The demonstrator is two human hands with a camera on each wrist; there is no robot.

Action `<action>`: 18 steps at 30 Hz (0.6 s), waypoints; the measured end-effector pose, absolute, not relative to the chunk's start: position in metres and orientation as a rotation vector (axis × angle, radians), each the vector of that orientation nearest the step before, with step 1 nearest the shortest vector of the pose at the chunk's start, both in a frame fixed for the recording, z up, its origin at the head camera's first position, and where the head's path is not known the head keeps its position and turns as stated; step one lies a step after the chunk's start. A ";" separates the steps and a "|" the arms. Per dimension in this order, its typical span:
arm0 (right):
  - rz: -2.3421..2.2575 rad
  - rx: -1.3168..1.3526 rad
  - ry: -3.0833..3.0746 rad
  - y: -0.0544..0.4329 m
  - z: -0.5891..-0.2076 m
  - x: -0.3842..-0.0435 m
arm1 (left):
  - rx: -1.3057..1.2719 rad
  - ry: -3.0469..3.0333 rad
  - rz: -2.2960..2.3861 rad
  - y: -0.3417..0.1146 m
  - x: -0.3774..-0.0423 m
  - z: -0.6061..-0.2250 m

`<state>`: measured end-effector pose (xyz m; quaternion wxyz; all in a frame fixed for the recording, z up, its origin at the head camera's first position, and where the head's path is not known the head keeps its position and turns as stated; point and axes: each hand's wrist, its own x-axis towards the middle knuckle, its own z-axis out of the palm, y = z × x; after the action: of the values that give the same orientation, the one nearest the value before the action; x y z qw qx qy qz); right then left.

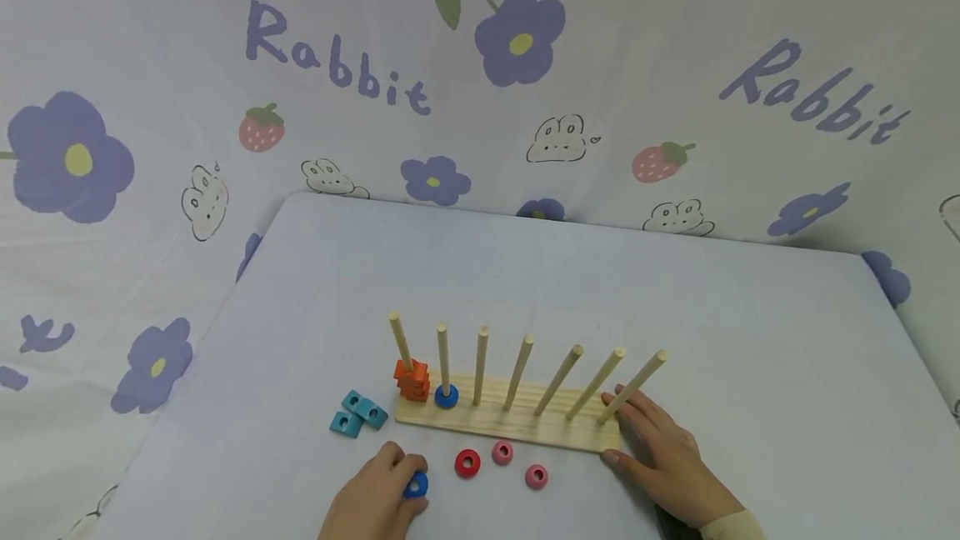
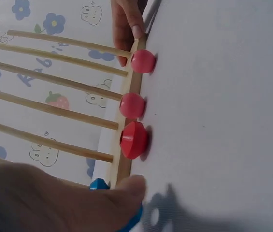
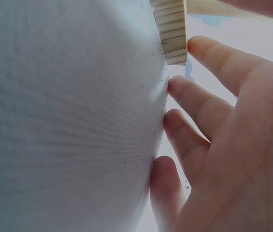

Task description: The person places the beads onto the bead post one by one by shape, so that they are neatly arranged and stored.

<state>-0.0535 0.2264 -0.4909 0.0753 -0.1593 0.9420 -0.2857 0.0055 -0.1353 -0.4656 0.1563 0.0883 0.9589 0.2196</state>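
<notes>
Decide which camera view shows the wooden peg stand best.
Head view: the wooden peg stand shows almost whole, all seven pegs included. The left wrist view gives its edge and several pegs, partly hidden by the left hand; the right wrist view, mainly one end.

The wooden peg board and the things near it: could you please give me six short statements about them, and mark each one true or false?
1. The left-hand grip holds a blue ring. True.
2. The wooden peg board has five pegs. False: it has seven.
3. The right-hand grip touches the right end of the board. True.
4. The orange pieces lie loose on the white table. False: they are stacked on the leftmost peg.
5. Two pink rings lie apart from each other. True.
6. The red ring sits on a peg. False: it lies on the table.
</notes>
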 end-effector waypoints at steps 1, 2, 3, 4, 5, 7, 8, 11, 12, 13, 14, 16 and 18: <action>-0.857 -0.474 2.823 0.226 -0.490 -0.053 | 0.259 2.786 0.633 -0.135 0.005 -0.463; -0.855 -0.472 2.823 0.226 -0.490 -0.053 | 0.266 2.833 0.645 -0.134 0.005 -0.460; -0.858 -0.467 2.820 0.226 -0.489 -0.053 | 0.267 2.877 0.661 -0.133 0.005 -0.457; -0.858 -0.466 2.821 0.226 -0.489 -0.053 | 0.266 2.928 0.677 -0.131 0.004 -0.454; -0.857 -0.464 2.822 0.227 -0.489 -0.053 | 0.258 2.979 0.700 -0.129 0.003 -0.450; -0.859 -0.470 2.829 0.227 -0.488 -0.053 | 0.239 3.074 0.788 -0.124 0.000 -0.442; -0.866 -0.475 2.830 0.227 -0.489 -0.053 | 0.236 3.123 0.845 -0.122 -0.001 -0.437; -0.882 -0.501 2.836 0.227 -0.490 -0.053 | 0.273 3.282 1.025 -0.118 -0.008 -0.423; -0.888 -0.511 2.839 0.227 -0.490 -0.053 | 0.293 3.329 1.082 -0.117 -0.010 -0.418; -0.890 -0.520 2.842 0.226 -0.490 -0.053 | 0.317 3.377 1.125 -0.117 -0.013 -0.413; -0.894 -0.522 2.843 0.226 -0.490 -0.053 | 0.347 3.427 1.163 -0.116 -0.016 -0.408; -0.898 -0.515 2.833 0.225 -0.490 -0.053 | 0.379 3.489 1.254 -0.115 -0.022 -0.399; -0.900 -0.504 2.824 0.225 -0.490 -0.052 | 0.405 3.523 1.342 -0.114 -0.027 -0.392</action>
<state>-0.0524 0.2248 -0.4897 0.0675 -0.1673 0.9371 -0.2987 -0.0266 -0.1140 -0.3915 -0.3194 0.1011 0.8805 0.3353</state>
